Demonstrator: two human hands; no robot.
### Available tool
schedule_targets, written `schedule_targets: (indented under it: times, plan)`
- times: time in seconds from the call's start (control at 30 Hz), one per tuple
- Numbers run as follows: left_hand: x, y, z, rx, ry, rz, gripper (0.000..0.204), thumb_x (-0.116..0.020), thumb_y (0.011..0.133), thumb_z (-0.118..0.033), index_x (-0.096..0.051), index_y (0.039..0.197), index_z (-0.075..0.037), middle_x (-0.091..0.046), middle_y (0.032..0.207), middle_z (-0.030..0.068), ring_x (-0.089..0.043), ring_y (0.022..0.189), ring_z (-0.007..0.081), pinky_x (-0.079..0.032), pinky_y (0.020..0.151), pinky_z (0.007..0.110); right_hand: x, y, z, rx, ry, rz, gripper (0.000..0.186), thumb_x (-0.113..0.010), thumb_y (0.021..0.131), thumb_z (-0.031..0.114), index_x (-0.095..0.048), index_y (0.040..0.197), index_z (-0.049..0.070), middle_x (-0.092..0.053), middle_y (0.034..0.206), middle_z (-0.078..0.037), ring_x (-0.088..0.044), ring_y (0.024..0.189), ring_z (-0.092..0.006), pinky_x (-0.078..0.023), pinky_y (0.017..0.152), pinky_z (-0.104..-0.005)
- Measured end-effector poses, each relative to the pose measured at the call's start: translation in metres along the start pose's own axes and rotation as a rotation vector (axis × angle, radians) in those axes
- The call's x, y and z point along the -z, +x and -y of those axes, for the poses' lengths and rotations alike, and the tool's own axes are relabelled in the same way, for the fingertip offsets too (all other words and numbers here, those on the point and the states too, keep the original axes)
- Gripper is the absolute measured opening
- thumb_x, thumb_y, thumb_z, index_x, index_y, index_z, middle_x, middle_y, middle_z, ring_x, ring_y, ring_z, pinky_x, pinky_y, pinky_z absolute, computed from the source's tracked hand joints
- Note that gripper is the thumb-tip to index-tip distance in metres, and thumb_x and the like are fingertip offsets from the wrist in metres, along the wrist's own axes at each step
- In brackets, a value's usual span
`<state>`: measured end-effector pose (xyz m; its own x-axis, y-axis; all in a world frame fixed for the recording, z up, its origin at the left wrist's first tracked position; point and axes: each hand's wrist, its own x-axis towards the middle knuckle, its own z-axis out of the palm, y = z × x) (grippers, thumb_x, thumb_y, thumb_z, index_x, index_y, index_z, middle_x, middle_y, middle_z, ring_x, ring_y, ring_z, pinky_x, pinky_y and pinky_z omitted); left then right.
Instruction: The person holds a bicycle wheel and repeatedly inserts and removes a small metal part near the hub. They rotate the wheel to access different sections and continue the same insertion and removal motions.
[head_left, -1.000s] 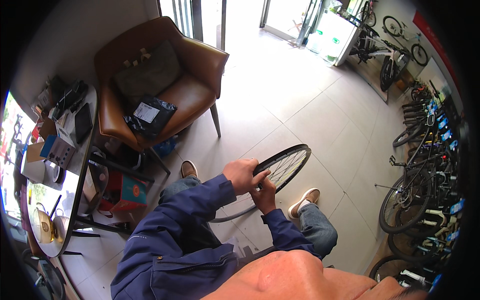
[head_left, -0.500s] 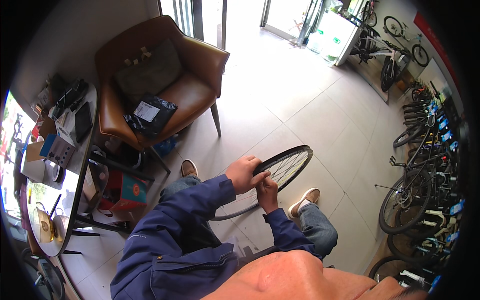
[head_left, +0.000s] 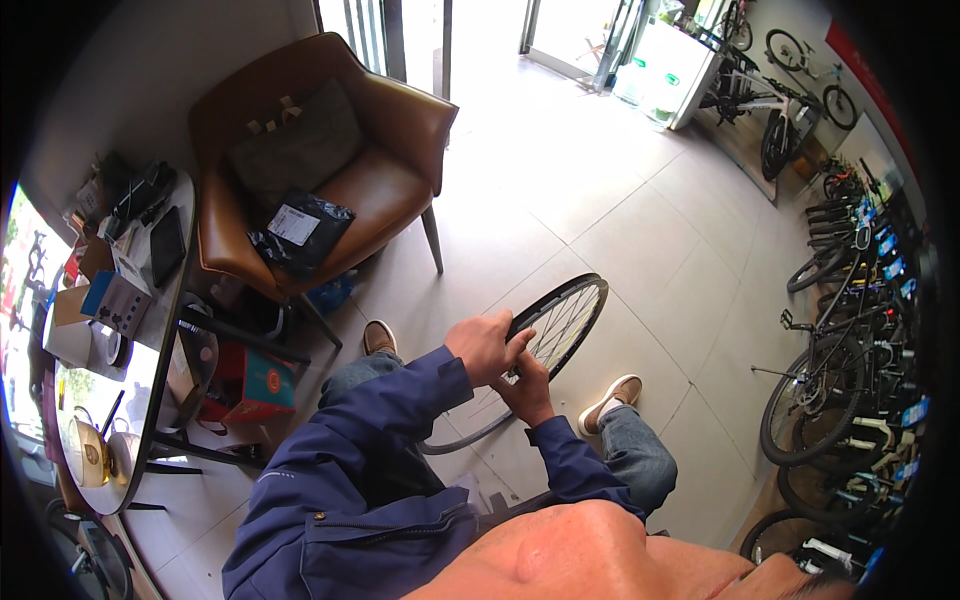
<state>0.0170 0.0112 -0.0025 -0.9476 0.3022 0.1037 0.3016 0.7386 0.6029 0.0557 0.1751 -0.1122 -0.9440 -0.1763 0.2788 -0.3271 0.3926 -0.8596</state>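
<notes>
A bicycle wheel (head_left: pixel 562 318) with a black rim and thin spokes stands tilted between my legs, its upper part leaning away to the right. My left hand (head_left: pixel 482 347) is closed on the left side of the wheel, thumb and forefinger pointing toward the other hand. Just below and to the right, my right hand (head_left: pixel 530 390) is closed against the same part, its fingertips close to the left hand's. The fingers partly hide the rim, so any small item between them cannot be made out. Lower down, the rim runs behind my left sleeve.
A brown armchair (head_left: pixel 385 190) holding a black plastic parcel (head_left: pixel 302 232) stands ahead on the left. A cluttered table (head_left: pixel 150 385) is at the left, with a red box (head_left: pixel 255 385) beneath. Bicycles (head_left: pixel 815 400) line the right side. My shoes (head_left: pixel 610 402) flank the wheel.
The wheel has swung to the left and stands more steeply. My right hand has shifted left and turned, coming in under my left hand, which has moved only slightly.
</notes>
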Motion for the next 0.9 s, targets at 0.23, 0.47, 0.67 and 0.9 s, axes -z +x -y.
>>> schedule_targets:
  times: [0.23, 0.47, 0.67, 0.9]
  plan:
    - [0.004, -0.002, -0.002, 0.063, 0.07, 0.089, 0.057, -0.064, 0.108, -0.057, -0.067, 0.097, -0.001, -0.073, 0.088, 0.0256, -0.073, 0.086, 0.0481, -0.058, 0.075, 0.054, -0.005, -0.005, -0.006, -0.017, -0.127, -0.053, 0.043, -0.092, 0.087, 0.011, -0.072, 0.124, 0.005, -0.079, 0.108, -0.017, -0.079, 0.102, -0.0378, -0.061, 0.086, -0.0425]
    - [-0.007, -0.002, 0.008, -0.18, -0.012, -0.041, 0.043, -0.073, 0.104, -0.045, -0.071, 0.103, -0.001, -0.071, 0.105, 0.0202, -0.069, 0.101, 0.0436, -0.058, 0.086, 0.049, -0.004, -0.003, -0.019, -0.062, 0.072, -0.12, 0.035, -0.068, 0.112, 0.032, -0.07, 0.099, -0.001, -0.067, 0.079, -0.021, -0.067, 0.067, -0.0351, -0.05, 0.062, -0.0426]
    - [-0.009, 0.001, 0.008, -0.155, -0.106, 0.019, 0.041, -0.075, 0.103, -0.041, -0.07, 0.1, -0.001, -0.071, 0.101, 0.0216, -0.069, 0.098, 0.0452, -0.057, 0.084, 0.051, -0.005, -0.004, -0.019, -0.039, 0.042, -0.181, 0.047, -0.063, 0.115, 0.037, -0.067, 0.088, -0.001, -0.057, 0.065, -0.019, -0.058, 0.056, -0.0291, -0.044, 0.056, -0.0434]
    - [-0.002, -0.004, -0.001, -0.058, -0.041, -0.001, 0.048, -0.072, 0.105, -0.048, -0.071, 0.098, -0.001, -0.072, 0.097, 0.0216, -0.071, 0.093, 0.0455, -0.057, 0.08, 0.052, 0.004, -0.003, -0.012, 0.087, 0.2, -0.058, 0.026, -0.079, 0.102, 0.024, -0.072, 0.11, 0.0, -0.072, 0.086, -0.012, -0.06, 0.071, -0.0191, -0.049, 0.065, -0.0363]
